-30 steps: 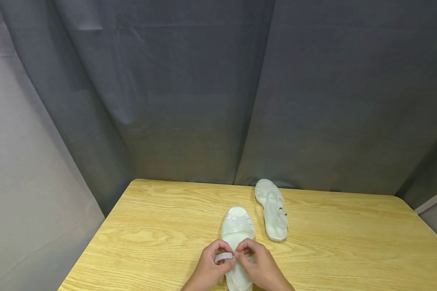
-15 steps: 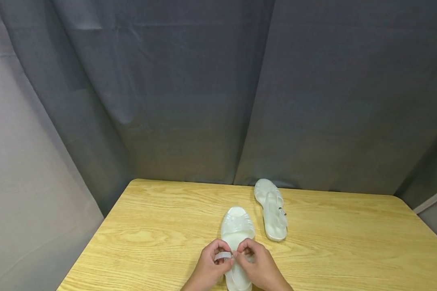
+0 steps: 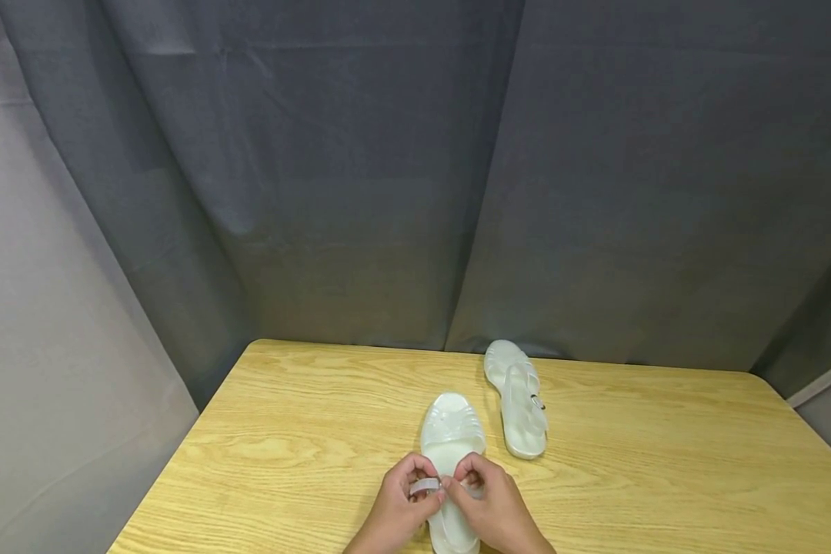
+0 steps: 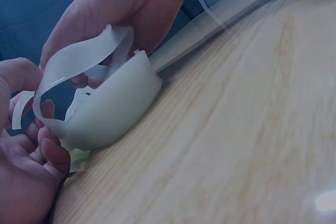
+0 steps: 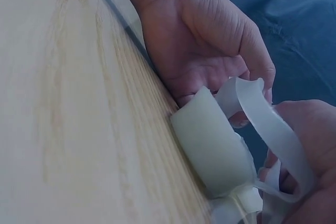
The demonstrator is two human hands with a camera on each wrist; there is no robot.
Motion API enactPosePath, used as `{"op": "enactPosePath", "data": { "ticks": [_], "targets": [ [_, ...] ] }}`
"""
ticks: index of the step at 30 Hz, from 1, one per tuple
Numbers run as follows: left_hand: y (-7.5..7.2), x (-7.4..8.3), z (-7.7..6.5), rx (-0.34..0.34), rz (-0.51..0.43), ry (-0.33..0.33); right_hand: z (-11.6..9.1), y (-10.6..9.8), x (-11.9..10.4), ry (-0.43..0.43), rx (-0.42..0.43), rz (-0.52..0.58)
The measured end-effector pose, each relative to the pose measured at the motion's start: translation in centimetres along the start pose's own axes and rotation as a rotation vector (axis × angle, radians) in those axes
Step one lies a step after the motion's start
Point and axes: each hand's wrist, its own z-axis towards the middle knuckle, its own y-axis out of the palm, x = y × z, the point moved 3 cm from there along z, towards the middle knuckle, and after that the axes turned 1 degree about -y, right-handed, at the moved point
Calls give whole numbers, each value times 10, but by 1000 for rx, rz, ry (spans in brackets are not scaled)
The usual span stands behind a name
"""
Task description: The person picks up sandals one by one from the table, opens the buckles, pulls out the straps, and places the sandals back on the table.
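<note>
A whitish translucent jelly sandal (image 3: 453, 419) lies on the table between both hands, toe pointing away. My left hand (image 3: 398, 496) pinches its ankle strap (image 3: 424, 485) close to a small metal buckle, mostly covered by the fingers. Right beside it, my right hand (image 3: 493, 498) pinches at the same spot, thumb and index fingertips meeting the left ones. In the left wrist view the strap (image 4: 73, 59) arches over the heel cup (image 4: 118, 103) between the two hands. Exactly how the strap end sits in the buckle is hidden by fingers.
A matching sandal (image 3: 519, 408) lies farther back to the right, its buckle (image 3: 538, 402) showing on the outer side. The wood-grain table (image 3: 305, 446) ends at the back against a dark grey curtain (image 3: 360, 192). A lighter curtain (image 3: 62, 308) hangs at the left.
The pinching fingertips have shifted very slightly left with the strap. Both hands keep their grip, and the two sandals stay in place.
</note>
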Motion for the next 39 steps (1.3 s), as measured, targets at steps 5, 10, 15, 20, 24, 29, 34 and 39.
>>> {"op": "enactPosePath", "data": {
  "ticks": [5, 10, 15, 20, 24, 29, 34, 39],
  "targets": [
    [0, 0, 0, -1, 2, -2, -1, 1, -1, 11, 20, -26],
    [0, 1, 0, -2, -12, -10, -1, 1, -2, 20, 44, -42],
    [0, 1, 0, -8, -14, -6, -2, 2, -1, 14, 81, -68],
    [0, 2, -1, -13, -10, 3, -3, 3, -1, 15, 94, -96],
    [0, 2, 0, -12, -7, 5, -3, 3, -2, 38, 87, -106],
    [0, 3, -1, 1, 8, 0, -3, 3, -3, 61, 79, -117],
    [-1, 2, -1, 8, 13, 0, -3, 3, -3, 73, 91, -127],
    [-1, 2, 0, 12, 4, 4, -3, 3, -4, 68, 119, -142]
  ]
}}
